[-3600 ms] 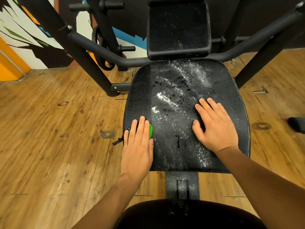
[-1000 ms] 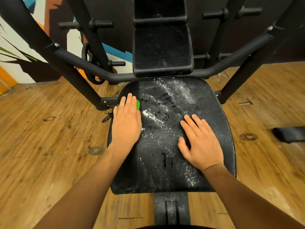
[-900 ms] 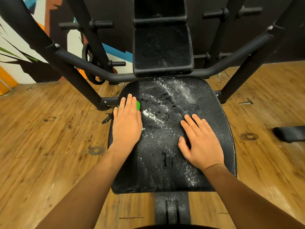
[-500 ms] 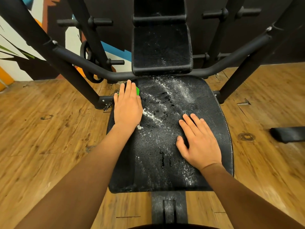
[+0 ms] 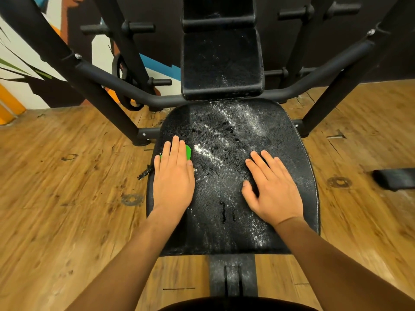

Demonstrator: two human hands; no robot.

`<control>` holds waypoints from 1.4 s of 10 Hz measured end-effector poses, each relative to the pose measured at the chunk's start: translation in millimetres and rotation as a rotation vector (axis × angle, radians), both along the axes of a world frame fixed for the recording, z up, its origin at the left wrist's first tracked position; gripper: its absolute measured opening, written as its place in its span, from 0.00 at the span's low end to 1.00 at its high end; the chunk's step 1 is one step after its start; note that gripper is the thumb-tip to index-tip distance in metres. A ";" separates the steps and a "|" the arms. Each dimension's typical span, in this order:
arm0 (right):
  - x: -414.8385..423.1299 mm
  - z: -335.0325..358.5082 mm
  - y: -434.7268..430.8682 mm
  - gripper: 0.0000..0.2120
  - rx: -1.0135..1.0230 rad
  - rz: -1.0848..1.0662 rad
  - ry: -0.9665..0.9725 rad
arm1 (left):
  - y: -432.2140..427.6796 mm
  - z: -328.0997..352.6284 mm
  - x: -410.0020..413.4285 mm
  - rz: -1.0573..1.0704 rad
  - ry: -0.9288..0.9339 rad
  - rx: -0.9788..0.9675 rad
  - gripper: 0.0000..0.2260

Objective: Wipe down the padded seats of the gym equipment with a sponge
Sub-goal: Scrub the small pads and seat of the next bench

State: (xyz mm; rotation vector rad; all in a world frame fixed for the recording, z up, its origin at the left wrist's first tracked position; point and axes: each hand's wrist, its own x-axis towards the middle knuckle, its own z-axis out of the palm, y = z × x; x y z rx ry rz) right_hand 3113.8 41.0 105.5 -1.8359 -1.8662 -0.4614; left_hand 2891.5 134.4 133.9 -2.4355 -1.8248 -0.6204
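Note:
A black padded seat [image 5: 280,135] fills the middle of the view, streaked with white powder and a few dark wet drips. My left hand [image 5: 174,176] lies flat with straight fingers on a green sponge [image 5: 188,151], pressing it onto the seat's left side; only the sponge's right edge shows past the fingers. My right hand [image 5: 272,189] rests flat on the right half of the seat, fingers spread, holding nothing. Behind the seat a black back pad [image 5: 222,59] rises, also dusted with white.
Black steel frame bars [image 5: 107,79] run around the seat's back and sides, with pegs and a weight plate [image 5: 125,86] at the left. A worn wooden floor [image 5: 56,198] surrounds the machine. A black foot piece [image 5: 395,178] lies at the right edge. A dark strap end [image 5: 144,173] hangs by the seat's left edge.
My left hand has slid the sponge back towards me along the seat's left side, after pushing it to the far left corner. My right hand has stayed in place.

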 end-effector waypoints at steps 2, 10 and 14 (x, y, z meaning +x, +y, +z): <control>-0.4 0.4 0.7 0.26 0.008 -0.004 0.001 | 7.3 2.7 3.7 0.003 0.004 0.011 0.24; -0.2 0.6 0.1 0.26 -0.001 -0.003 -0.001 | -1.8 -1.1 11.4 0.057 -0.046 -0.005 0.25; 0.0 0.6 0.2 0.26 0.005 -0.001 -0.003 | -10.7 -2.8 2.8 0.014 -0.026 -0.005 0.25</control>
